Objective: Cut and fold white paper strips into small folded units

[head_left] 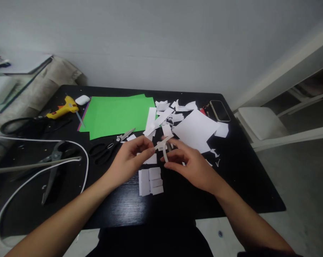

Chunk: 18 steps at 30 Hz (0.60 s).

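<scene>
My left hand (134, 153) pinches the end of a narrow pale strip between thumb and fingers. The strip runs to a thin roll of tape (165, 151), seen nearly edge-on, which my right hand (190, 160) grips with its fingers curled around it. Below my hands, a flat stack of cut white paper pieces (150, 181) lies on the black table (204, 200). More white paper scraps lie just beyond my fingers. Black-handled scissors (108, 146) rest left of my left hand, blades partly apart.
Green sheets (118, 114) lie at the back. A yellow glue gun (66, 108), a white rounded case (82, 100), pliers (56, 157) and a looped white cable (85, 171) occupy the left. To the right are a large white sheet (196, 128) and a phone (219, 111).
</scene>
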Motion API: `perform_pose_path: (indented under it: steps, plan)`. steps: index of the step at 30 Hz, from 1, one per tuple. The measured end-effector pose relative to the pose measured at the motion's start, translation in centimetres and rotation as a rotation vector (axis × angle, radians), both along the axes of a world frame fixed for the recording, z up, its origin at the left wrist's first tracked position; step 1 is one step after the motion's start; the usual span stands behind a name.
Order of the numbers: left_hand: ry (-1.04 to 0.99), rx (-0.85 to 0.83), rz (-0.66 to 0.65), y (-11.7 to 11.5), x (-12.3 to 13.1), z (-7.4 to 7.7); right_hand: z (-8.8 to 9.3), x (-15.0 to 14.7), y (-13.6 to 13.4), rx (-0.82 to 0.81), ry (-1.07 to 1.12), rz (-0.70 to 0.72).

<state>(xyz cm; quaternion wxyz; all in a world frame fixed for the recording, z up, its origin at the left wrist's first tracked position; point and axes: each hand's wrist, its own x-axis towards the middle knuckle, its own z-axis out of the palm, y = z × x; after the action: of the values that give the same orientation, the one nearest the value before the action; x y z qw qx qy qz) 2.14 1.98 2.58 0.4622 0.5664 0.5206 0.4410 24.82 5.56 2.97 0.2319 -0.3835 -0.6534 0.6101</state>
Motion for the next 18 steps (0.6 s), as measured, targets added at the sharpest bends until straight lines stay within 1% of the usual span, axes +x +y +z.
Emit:
perform_pose_path:
  steps: [1,3,5,8,10,12,16,18]
  plan:
    - [-0.007,-0.001,-0.004,-0.1,-0.2,0.1,0.2,0.2,0.0,0.081,-0.071,-0.050]
    - [-0.031,-0.006,0.008,-0.2,-0.8,0.2,0.4,0.4,0.0,0.188,-0.200,-0.085]
    - [-0.062,-0.008,0.049,0.0,-1.6,-0.1,0.0,0.3,0.1,0.256,-0.333,-0.017]
    - [-0.124,0.019,0.130,0.5,-2.8,-0.9,-1.1,0.1,0.1,0.360,-0.507,0.156]
    - [-0.174,0.021,0.163,0.6,-3.3,-1.5,-1.8,-0.1,0.0,0.423,-0.550,0.230]
    - [-0.208,0.003,0.180,0.6,-3.5,-2.1,-2.0,-0.3,0.0,0.474,-0.570,0.248]
    - [-0.235,-0.013,0.220,0.2,-3.6,-3.3,-2.0,-1.7,0.5,0.574,-0.630,0.159]
    - [-0.237,0.004,0.245,0.2,-3.6,-3.7,-2.2,-3.0,0.9,0.625,-0.586,0.157]
